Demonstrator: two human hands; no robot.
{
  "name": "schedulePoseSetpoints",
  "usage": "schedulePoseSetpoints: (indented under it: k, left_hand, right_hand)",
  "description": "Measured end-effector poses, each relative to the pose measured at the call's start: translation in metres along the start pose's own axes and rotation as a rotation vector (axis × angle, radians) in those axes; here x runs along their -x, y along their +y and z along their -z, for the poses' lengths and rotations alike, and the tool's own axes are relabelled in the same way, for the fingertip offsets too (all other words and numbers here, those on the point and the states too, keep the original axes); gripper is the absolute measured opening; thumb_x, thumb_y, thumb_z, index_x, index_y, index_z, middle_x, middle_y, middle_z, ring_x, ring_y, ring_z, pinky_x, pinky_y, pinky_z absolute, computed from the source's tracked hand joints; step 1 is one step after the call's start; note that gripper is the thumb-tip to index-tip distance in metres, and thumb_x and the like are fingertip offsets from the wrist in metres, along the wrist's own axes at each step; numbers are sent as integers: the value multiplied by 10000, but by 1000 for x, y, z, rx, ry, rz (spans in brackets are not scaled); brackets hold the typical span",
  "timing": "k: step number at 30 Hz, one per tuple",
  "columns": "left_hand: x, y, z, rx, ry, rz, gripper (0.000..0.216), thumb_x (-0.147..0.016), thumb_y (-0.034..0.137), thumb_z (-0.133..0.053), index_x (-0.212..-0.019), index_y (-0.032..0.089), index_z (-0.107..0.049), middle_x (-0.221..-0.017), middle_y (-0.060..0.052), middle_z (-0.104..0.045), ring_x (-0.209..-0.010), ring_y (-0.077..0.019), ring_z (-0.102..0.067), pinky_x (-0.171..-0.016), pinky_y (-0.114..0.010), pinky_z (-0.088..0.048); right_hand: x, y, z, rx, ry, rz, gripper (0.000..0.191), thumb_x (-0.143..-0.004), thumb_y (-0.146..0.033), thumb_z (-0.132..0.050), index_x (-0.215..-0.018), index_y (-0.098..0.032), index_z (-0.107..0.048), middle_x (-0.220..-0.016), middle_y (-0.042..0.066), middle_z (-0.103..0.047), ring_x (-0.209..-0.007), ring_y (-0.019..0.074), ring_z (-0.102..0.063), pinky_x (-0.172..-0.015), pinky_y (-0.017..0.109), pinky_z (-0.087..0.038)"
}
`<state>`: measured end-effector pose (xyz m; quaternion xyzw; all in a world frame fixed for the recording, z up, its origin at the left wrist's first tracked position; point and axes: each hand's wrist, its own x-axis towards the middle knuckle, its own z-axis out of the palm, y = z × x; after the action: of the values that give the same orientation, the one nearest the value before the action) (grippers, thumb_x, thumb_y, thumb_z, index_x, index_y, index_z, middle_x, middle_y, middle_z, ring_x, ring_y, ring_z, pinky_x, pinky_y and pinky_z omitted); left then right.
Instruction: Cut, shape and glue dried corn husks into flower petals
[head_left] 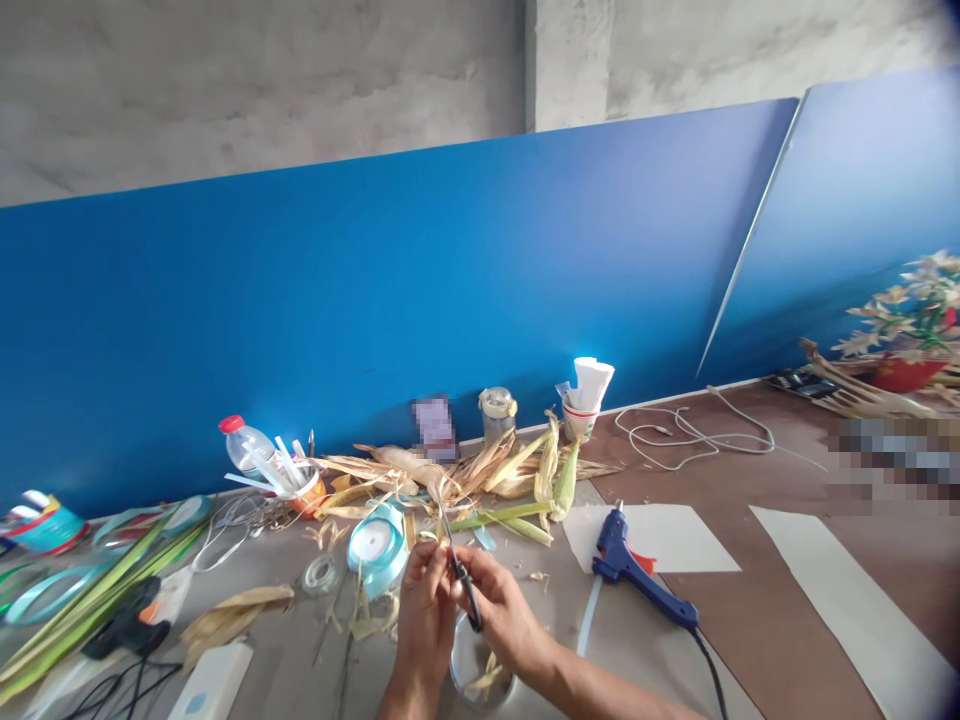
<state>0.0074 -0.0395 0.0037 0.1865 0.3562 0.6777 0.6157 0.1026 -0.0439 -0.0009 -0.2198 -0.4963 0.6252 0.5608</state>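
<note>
My right hand (504,612) is closed round the black handles of a pair of scissors (459,572), whose blades point up and away. My left hand (424,610) is pinched shut beside the blades on a small strip of dried corn husk (437,505) that I can barely make out. Both hands hover over a small clear cup (477,682) with husk scraps in it. A roll of light blue ribbon (377,546) lies just to the left of my hands.
A blue glue gun (634,572) with its cord rests on white paper (675,535) to the right. Corn husks and ears (480,475) are piled by the blue wall. A plastic bottle (247,445), paper cups, tape (322,574), green leaves (90,600) and a white cable (690,432) lie around.
</note>
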Motion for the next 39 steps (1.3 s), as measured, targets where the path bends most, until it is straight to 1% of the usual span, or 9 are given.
schedulePoseSetpoints:
  k: [6, 9, 12, 16, 22, 27, 32, 39]
  left_hand:
    - [0, 1, -2, -43, 5, 6, 252, -557, 219, -769, -704, 190, -566, -599, 51, -549, -522, -71, -502, -503, -183, -402]
    - [1, 2, -2, -32, -16, 9, 230, -584, 214, -751, -712, 192, -561, -628, 42, -563, -536, -78, -513, -501, -188, -407]
    - [2, 2, 0, -24, -37, 1, 197, -619, 208, -726, -733, 189, -567, -667, 28, -578, -572, -92, -536, -519, -201, -425]
    - [1, 1, 1, -20, -57, -2, 188, -627, 194, -719, -741, 184, -569, -684, 24, -580, -606, -102, -551, -553, -215, -443]
    - [2, -1, -1, 10, -26, 17, 215, -611, 193, -737, -731, 189, -557, -612, 51, -556, -504, -62, -498, -499, -180, -411]
    - [1, -1, -4, 30, -15, 4, 227, -589, 182, -753, -701, 180, -554, -555, 68, -531, -458, -48, -475, -467, -165, -392]
    - [0, -1, -5, 43, 2, 6, 239, -565, 174, -768, -684, 177, -562, -561, 62, -556, -485, -56, -509, -488, -162, -414]
    - [-1, -1, -4, 47, 16, 2, 236, -554, 183, -774, -672, 181, -569, -574, 57, -571, -501, -62, -536, -496, -159, -429]
  right_hand:
    - [2, 0, 2, -1, -2, -22, 340, -764, -379, -628, -1064, -222, -610, -925, 38, -635, -851, 180, -551, -812, 309, -396]
    - [4, -1, 2, -17, -3, -41, 326, -765, -356, -630, -1062, -224, -612, -914, 34, -638, -850, 179, -549, -797, 302, -395]
    - [5, -4, 1, -34, -24, -54, 329, -757, -352, -636, -1058, -220, -620, -916, 32, -639, -858, 185, -550, -810, 309, -389]
    - [4, -8, 1, -33, -38, -62, 328, -754, -360, -634, -1047, -213, -632, -921, 35, -643, -877, 196, -554, -832, 323, -386]
    - [1, -3, 4, -29, -18, -60, 384, -735, -407, -642, -1060, -202, -625, -916, 50, -652, -859, 203, -573, -830, 346, -409]
    - [1, 4, 4, 3, 1, -48, 412, -733, -451, -631, -1066, -208, -622, -930, 57, -653, -892, 214, -575, -842, 353, -412]
    - [0, 4, 3, 30, 8, -40, 432, -729, -476, -624, -1063, -202, -622, -926, 63, -653, -910, 225, -567, -841, 363, -413]
    - [0, 4, 1, -16, -2, -16, 407, -740, -488, -608, -1033, -205, -629, -885, 50, -651, -833, 201, -577, -815, 346, -418]
